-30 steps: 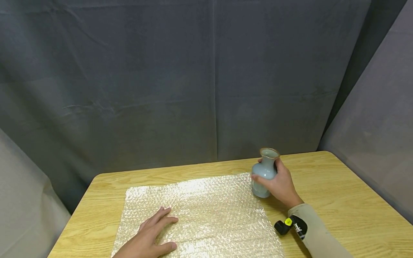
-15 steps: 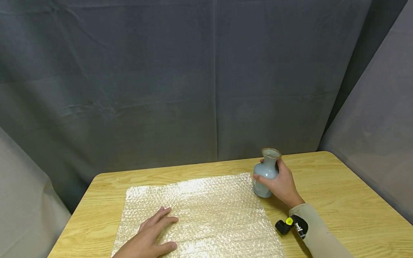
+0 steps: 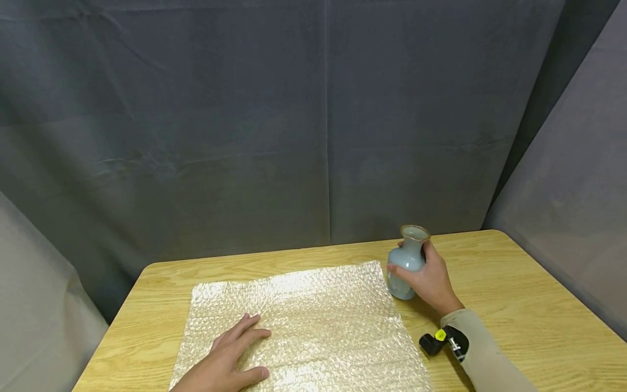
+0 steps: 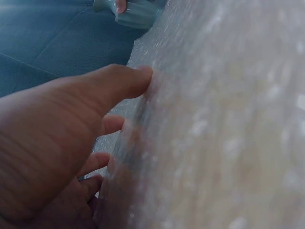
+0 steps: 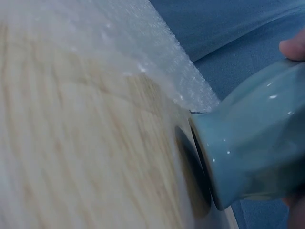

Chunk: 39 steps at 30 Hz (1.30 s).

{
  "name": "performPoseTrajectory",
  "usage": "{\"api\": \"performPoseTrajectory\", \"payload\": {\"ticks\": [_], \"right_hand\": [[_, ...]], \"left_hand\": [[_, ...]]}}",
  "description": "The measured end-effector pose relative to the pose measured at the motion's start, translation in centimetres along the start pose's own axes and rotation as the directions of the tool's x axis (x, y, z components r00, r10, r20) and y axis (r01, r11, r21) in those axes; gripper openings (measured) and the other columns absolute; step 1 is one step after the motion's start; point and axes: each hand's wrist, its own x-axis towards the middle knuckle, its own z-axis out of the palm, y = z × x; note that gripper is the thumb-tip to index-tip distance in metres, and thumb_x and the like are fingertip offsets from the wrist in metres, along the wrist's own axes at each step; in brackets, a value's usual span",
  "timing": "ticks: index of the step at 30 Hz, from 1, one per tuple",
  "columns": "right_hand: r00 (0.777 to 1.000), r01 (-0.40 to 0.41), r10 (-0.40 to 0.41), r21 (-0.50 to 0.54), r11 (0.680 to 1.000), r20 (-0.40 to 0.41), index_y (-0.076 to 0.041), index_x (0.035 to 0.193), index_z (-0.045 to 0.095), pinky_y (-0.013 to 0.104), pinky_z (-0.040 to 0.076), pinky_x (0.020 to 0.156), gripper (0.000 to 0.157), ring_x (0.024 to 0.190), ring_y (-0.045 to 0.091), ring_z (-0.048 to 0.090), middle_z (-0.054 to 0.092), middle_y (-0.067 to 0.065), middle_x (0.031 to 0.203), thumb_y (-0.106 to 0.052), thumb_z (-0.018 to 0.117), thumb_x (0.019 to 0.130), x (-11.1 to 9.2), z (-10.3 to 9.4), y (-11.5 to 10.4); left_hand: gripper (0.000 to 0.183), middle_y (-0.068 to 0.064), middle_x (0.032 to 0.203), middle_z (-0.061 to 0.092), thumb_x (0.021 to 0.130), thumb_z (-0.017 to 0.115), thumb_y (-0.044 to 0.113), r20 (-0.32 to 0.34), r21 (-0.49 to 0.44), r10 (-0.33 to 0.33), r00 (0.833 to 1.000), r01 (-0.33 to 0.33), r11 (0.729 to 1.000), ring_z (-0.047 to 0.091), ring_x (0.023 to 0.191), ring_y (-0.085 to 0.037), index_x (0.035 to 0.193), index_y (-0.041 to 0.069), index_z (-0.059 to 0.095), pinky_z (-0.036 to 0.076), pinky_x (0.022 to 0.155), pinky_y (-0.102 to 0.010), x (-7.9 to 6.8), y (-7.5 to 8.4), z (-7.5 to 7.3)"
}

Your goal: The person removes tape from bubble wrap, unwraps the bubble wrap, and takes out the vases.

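A sheet of clear bubble wrap (image 3: 323,326) lies spread out flat. On its left part rests my left hand (image 3: 227,354), fingers straight and spread; the left wrist view has the thumb (image 4: 121,83) and fingertips against the wrap. My right hand (image 3: 433,283) grips a pale blue-green vase (image 3: 406,261) with a brown rim, thumb in front and fingers behind the body. The vase stands upright just beyond the wrap's right edge. In the right wrist view the foot of the vase (image 5: 252,138) is close over the tabletop, a dark shadow beside it.
The wooden table (image 3: 509,288) reaches back to a dark grey curtain (image 3: 245,136). Lighter cloth panels (image 3: 573,179) stand at both sides. A black camera with a yellow mark (image 3: 431,344) sits on the right wrist, close to the wrap's right edge.
My right hand and the vase have shifted slightly to the right, away from the wrap's edge. The left hand has stayed in place.
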Motion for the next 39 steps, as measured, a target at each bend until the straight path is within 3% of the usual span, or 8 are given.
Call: {"api": "performPoseTrajectory", "payload": {"ticks": [6,13,18,27,34,39], "right_hand": [[1.000,-0.011,0.011,-0.003,1.000,-0.006,-0.008,0.143,0.045,0.038,0.055,0.089,0.072,0.106,0.008,0.060,0.063,0.013,0.136,-0.027,0.085,0.086,0.1,0.1,0.4],[1.000,-0.001,0.001,-0.016,1.000,-0.019,-0.010,0.142,0.045,0.037,0.054,0.088,0.071,0.101,-0.008,0.056,0.064,0.013,0.135,-0.027,0.085,0.086,0.2,0.2,0.8],[1.000,0.015,-0.016,-0.025,1.000,-0.024,-0.010,0.143,0.045,0.043,0.055,0.090,0.072,0.102,-0.009,0.054,0.065,0.012,0.135,-0.026,0.085,0.085,0.2,0.2,0.9],[0.999,0.031,-0.032,-0.016,0.999,-0.023,-0.006,0.143,0.045,0.049,0.056,0.091,0.073,0.110,0.018,0.062,0.065,0.015,0.135,-0.024,0.086,0.085,0.0,0.3,0.6],[0.998,0.051,-0.051,-0.022,0.998,-0.024,-0.009,0.143,0.046,0.048,0.055,0.090,0.072,0.105,-0.008,0.054,0.064,0.014,0.136,-0.024,0.086,0.084,0.3,0.3,1.3],[0.998,0.060,-0.060,-0.036,0.998,-0.014,-0.010,0.143,0.046,0.047,0.054,0.090,0.072,0.105,-0.011,0.052,0.065,0.014,0.136,-0.025,0.086,0.085,0.3,0.2,1.5]], "left_hand": [[0.063,0.001,0.172,0.026,0.091,0.066,0.067,0.003,0.006,0.000,1.000,0.000,1.000,0.016,0.161,-0.044,0.147,0.042,0.050,0.023,0.106,-0.087,0.0,0.0,0.0],[0.063,0.001,0.172,0.026,0.092,0.065,0.066,0.008,0.002,0.000,1.000,0.000,1.000,0.016,0.161,-0.045,0.148,0.041,0.050,0.023,0.107,-0.087,0.0,0.1,-0.1],[0.064,0.001,0.173,0.024,0.092,0.065,0.067,0.011,0.006,-0.008,1.000,0.007,1.000,0.016,0.161,-0.045,0.149,0.042,0.049,0.025,0.107,-0.086,-0.1,0.1,-0.1],[0.064,0.001,0.172,0.025,0.092,0.064,0.067,0.003,0.016,-0.003,1.000,0.002,1.000,0.017,0.160,-0.045,0.149,0.042,0.049,0.027,0.106,-0.085,-0.2,0.2,-0.1],[0.064,0.002,0.172,0.025,0.092,0.064,0.068,0.006,0.020,-0.006,1.000,0.006,1.000,0.017,0.160,-0.045,0.149,0.042,0.049,0.027,0.107,-0.085,-0.1,0.1,-0.1],[0.064,0.001,0.173,0.024,0.093,0.063,0.067,0.013,0.017,-0.012,1.000,0.012,1.000,0.016,0.160,-0.045,0.150,0.043,0.048,0.027,0.106,-0.086,-0.1,0.1,-0.1]]}}
